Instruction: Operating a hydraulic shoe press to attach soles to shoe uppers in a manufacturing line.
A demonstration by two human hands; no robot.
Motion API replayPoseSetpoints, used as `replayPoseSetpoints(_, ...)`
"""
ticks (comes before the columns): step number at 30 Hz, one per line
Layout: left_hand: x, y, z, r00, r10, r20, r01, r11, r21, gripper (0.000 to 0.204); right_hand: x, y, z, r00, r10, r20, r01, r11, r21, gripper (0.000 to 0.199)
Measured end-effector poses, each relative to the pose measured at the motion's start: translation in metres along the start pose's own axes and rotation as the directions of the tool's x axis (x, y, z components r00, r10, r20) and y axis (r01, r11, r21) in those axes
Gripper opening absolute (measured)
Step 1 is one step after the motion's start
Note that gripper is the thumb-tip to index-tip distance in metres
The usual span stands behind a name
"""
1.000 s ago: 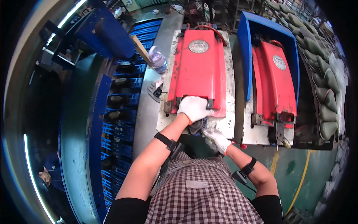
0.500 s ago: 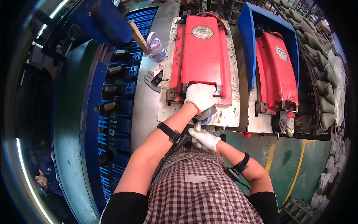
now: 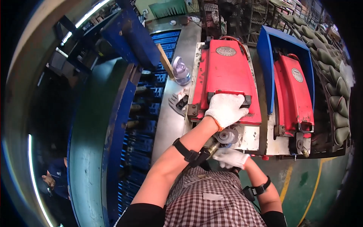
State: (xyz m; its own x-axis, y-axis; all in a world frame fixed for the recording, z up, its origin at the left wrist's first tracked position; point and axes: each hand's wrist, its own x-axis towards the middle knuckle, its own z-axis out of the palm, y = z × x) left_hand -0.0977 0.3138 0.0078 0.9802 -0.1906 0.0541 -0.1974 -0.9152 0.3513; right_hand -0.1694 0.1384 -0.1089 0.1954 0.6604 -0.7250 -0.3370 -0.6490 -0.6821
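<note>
My left hand (image 3: 227, 109), in a white knit glove with an orange cuff, is wrapped around the black handle (image 3: 246, 100) on the front of a red machine cover (image 3: 230, 72). The cover's front edge stands above the pale metal base (image 3: 247, 138). Under this edge shows a grey round-ended fitting (image 3: 225, 135) with a bolt at its centre. A brass-coloured grip (image 3: 213, 148) slants down from that fitting. Just beside the grip's lower end is my gloved right hand (image 3: 231, 157), its fingers loosely bent and apart, with nothing seen in them.
At right stands a second red machine (image 3: 293, 89) inside a blue hood (image 3: 266, 68). A lilac bottle (image 3: 182, 73) and a grey glove (image 3: 176, 105) lie along the metal ledge (image 3: 166, 113) at left. Beyond it runs a blue-framed conveyor (image 3: 94, 151). Grey-green shaped pieces (image 3: 337, 104) fill a rack far right.
The view has shifted, so the machines sit lower and further right. The red cover's front has risen with my left hand on its handle. My right hand has come away from the brass-coloured grip.
</note>
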Motion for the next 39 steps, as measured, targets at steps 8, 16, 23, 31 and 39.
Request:
replayPoseSetpoints(8, 0.004, 0.006, -0.066, 0.729, 0.305, -0.613, -0.259, 0.951, 0.166, 0.066, 0.049, -0.051, -0.066, 0.449, -0.611, -0.652, 0.202, 0.78, -0.592, 0.047)
replayPoseSetpoints(16, -0.008, -0.025, -0.047, 0.694, 0.276, -0.665, -0.056, 0.942, 0.332, 0.085, 0.159, -0.095, -0.101, 0.304, -0.632, -0.712, -0.396, 0.597, -0.698, 0.093)
replayPoseSetpoints(23, -0.072, -0.054, -0.012, 0.699, 0.277, -0.659, -0.295, 0.952, 0.086, 0.069, 0.148, -0.077, -0.15, 0.189, -0.727, -0.66, -0.081, 0.658, -0.748, 0.081)
replayPoseSetpoints(31, -0.183, -0.093, 0.087, 0.8, -0.569, 0.192, 0.074, -0.224, -0.972, 0.078, 0.078, -0.083, -0.084, 0.418, -0.524, -0.742, 0.79, 0.613, 0.012, 0.055)
replayPoseSetpoints(39, -0.218, -0.091, 0.089, 0.734, -0.662, 0.153, -0.404, -0.606, -0.685, 0.059, 0.079, -0.094, 0.055, 0.606, -0.763, -0.224, 0.774, 0.631, -0.054, 0.07)
